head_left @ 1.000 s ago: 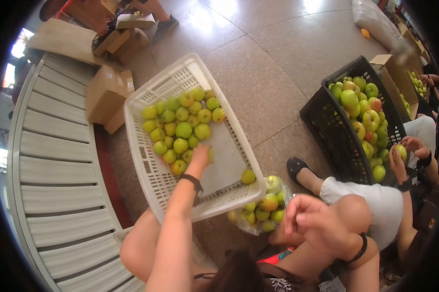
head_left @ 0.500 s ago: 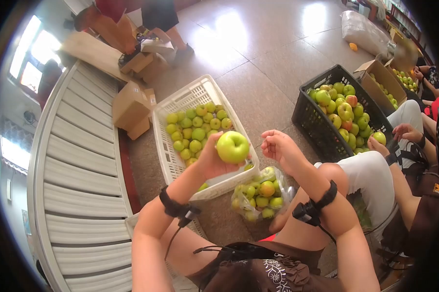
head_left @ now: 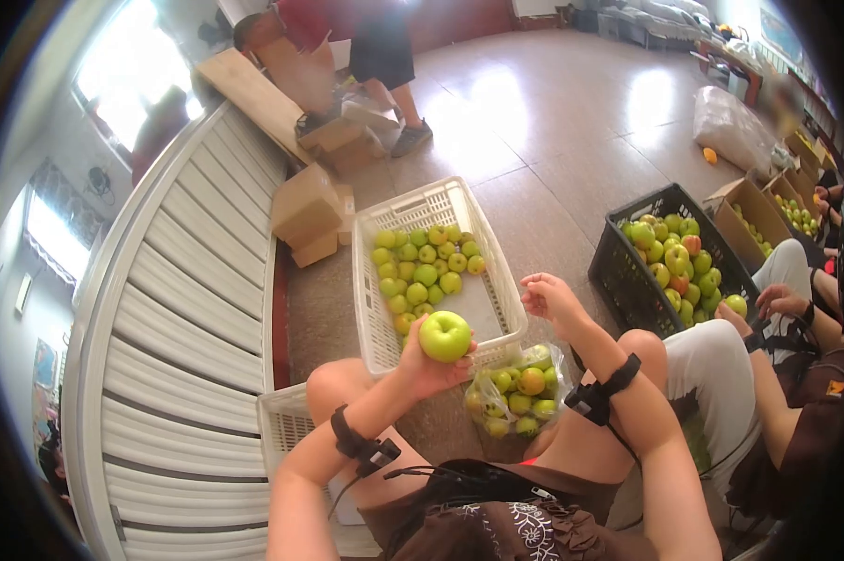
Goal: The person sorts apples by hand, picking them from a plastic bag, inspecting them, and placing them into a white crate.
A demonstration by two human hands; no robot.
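Note:
My left hand is closed around a green apple, which it holds up over the near edge of the white crate. Many yellow-green apples lie in the far and left part of that crate, and its pale floor shows at the right. To the right of the crate, my right hand hovers with loosely bent fingers and nothing visible in them. Below it, between my legs, sits a clear plastic bag of green and reddish apples.
On the right stands a black crate full of apples, beside a seated person whose hand holds an apple. Cardboard boxes stand at the back left, near another person bending down. A slatted white panel runs along my left.
My view has tilted up and turned left. My left hand, still holding the apple, has come back from over the crate's apples towards its near edge. My right hand stays raised.

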